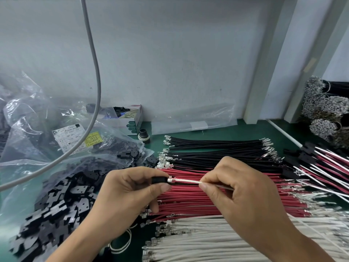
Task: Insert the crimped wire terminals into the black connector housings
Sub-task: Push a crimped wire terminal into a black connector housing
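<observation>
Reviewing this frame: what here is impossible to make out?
Head view:
- Black housing: mostly covered by the left hand; its slots are hidden.
- Terminal of the white wire: too small to tell whether it is seated.
- Bag label: print blurred.
- White wires: cut off by the bottom edge.

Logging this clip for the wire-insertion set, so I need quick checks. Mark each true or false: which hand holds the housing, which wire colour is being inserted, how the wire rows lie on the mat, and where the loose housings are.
1. The left hand holds a small black plastic connector housing. True.
2. The right hand pinches a red wire. False: its grip is on a thin white insulated wire with a metal terminal at the housing.
3. The red wire row lies between the black wire row and white wire row. True.
4. The loose black housings are piled on the right. False: on the left.
</observation>
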Demonstrator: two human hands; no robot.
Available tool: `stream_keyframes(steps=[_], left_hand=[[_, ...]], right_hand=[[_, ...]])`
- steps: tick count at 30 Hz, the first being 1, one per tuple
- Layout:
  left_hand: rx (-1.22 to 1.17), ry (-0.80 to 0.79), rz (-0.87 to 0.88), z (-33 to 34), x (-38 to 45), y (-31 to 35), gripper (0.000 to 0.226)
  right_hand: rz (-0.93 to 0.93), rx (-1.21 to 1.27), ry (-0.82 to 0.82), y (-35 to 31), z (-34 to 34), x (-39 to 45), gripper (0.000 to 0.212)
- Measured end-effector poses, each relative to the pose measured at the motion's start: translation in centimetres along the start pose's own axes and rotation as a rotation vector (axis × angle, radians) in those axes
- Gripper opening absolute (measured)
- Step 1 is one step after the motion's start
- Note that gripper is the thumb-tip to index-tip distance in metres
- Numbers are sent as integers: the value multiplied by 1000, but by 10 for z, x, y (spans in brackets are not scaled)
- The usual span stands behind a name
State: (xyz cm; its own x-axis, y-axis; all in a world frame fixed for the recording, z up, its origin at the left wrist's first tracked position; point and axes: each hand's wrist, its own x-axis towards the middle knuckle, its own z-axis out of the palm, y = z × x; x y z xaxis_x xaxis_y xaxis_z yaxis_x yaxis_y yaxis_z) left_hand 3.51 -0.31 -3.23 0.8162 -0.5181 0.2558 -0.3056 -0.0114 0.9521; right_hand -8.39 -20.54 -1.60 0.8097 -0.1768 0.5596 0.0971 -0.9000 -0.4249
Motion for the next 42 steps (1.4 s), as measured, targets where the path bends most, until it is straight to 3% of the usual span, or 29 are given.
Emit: stream_keyframes(steps=[4,12,20,25,29,34,38,42], left_hand=[[-8,7,-10,0,-1,2,17],[5,-25,-31,-4,0,1,20],[-49,-101,-54,-1,-1,4,21],[-29,-110,-58,-1,-2,6,20],[-24,-131,-70,-2,-2,7,18],[136,-34,-35,3,-3,5,19],[30,-117,-61,1,-3,6,18],[29,-118,-47,2,-3,6,18]], right_hand=[[-44,70,62,4,-2,2,9],[-339,-157,133,5,-4,4,10],[-226,-74,93,8,2,3,8],[-58,216,21,10,13,-1,6],[-134,101,33,12,17,-2,7],[-268,-104,84,8,21,-1,9],[-95,198,-8,11,26,-3,7],[-56,271,-30,10,26,-4,9]])
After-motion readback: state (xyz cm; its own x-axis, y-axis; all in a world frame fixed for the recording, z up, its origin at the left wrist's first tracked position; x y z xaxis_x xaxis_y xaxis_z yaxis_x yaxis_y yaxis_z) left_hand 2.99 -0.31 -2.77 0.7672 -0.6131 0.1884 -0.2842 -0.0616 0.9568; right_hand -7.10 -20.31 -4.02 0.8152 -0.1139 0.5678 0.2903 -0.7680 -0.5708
